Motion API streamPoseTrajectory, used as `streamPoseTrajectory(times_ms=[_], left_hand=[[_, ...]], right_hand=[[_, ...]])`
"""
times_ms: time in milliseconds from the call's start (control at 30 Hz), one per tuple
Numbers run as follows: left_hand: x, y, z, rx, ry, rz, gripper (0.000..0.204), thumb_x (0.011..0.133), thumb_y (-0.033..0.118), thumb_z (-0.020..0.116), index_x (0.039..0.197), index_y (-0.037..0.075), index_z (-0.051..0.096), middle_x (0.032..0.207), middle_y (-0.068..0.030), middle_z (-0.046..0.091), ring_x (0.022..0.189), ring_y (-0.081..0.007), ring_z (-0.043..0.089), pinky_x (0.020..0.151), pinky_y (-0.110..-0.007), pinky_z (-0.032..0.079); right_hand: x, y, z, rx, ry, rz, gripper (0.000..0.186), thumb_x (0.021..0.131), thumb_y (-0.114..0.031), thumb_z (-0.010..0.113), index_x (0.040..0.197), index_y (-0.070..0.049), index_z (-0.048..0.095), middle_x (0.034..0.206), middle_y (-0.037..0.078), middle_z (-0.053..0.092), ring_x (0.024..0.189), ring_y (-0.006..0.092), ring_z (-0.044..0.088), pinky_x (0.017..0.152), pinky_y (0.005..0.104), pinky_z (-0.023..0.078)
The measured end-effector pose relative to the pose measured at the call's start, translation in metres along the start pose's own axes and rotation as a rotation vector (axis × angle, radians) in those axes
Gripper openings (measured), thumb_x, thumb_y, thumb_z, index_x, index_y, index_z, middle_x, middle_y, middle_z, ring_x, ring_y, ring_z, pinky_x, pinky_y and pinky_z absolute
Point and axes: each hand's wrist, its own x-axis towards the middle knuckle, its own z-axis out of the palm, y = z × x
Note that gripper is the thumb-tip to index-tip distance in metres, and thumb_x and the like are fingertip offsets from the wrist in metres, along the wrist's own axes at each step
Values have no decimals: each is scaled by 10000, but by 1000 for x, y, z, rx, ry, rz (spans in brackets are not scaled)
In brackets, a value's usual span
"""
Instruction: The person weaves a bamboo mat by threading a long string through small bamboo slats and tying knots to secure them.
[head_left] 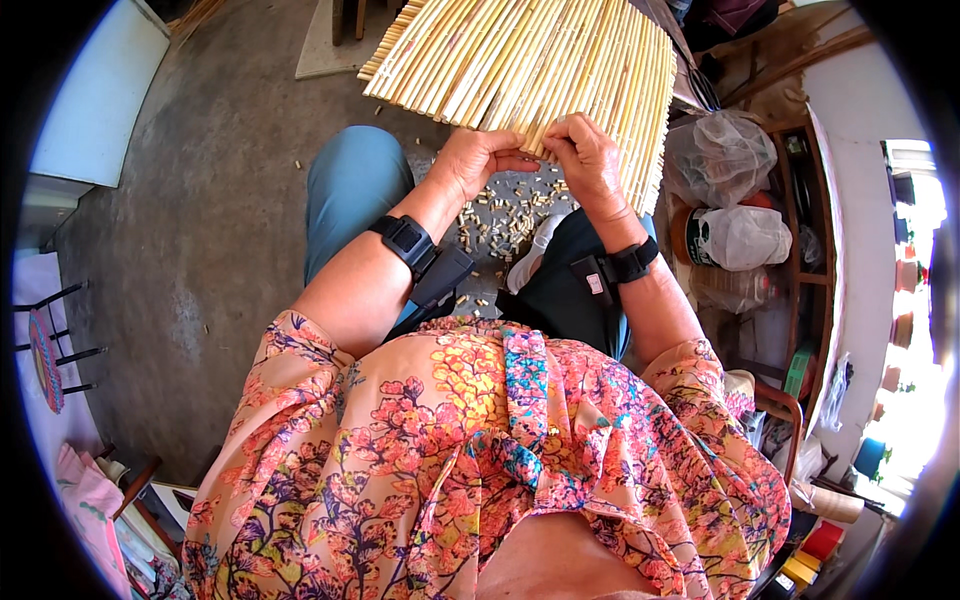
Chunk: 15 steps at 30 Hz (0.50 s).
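I am looking down at a grey concrete floor (210, 230) that is filling most of the left side, and over it the mat of pale reed sticks (530, 60) is taking up the top centre, its sticks running side by side and its near edge hanging just above my knees. The mat is reaching up past the top of the view, so I cannot tell how long it is.

Next in size, my flowered blouse (480, 440) is covering the lower middle, and my blue trouser leg (350, 190) is showing beside a dark cloth (560, 290) lying across my lap. To the right a wooden shelf (800, 280) is holding plastic bags (735, 235) and small pots.

My left hand (475, 160) is closing narrow at the mat's near edge, thumb and fingers pinching toward a stick end, though I cannot tell whether anything is actually between them. My right hand (585, 160) is curling shut over the neighbouring stick ends at that same edge, just beside the left.

Smallest of all, short cut pieces of reed (505, 215) are lying scattered on the floor between my knees, directly below both hands. I am judging from that pile that a good many ends are already trimmed; how much of the edge is left I cannot tell, since the hands are hiding the spot they are working
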Motion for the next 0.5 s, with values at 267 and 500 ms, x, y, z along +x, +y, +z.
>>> streamPoseTrajectory(times_ms=[267, 500], left_hand=[[-1, 0, 0, -3, -21, 14, 277, 808, 52, 579, 1038, -103, 560, 934, -179, 635, 769, -278, 655, 650, -344, 578], [-1, 0, 1, 57, -10, 32, 278, 807, 33, 579, 1063, -74, 557, 936, -167, 636, 769, -269, 657, 645, -329, 581]], right_hand=[[-5, 4, 0, 170, 16, 141, 73, 747, 12, 631, 769, -13, 566, 743, 74, 581, 670, 176, 600, 583, 273, 479], [3, 0, -12, 82, -84, 118, 74, 737, -14, 651, 792, -15, 602, 733, 77, 593, 670, 174, 606, 591, 267, 475]])
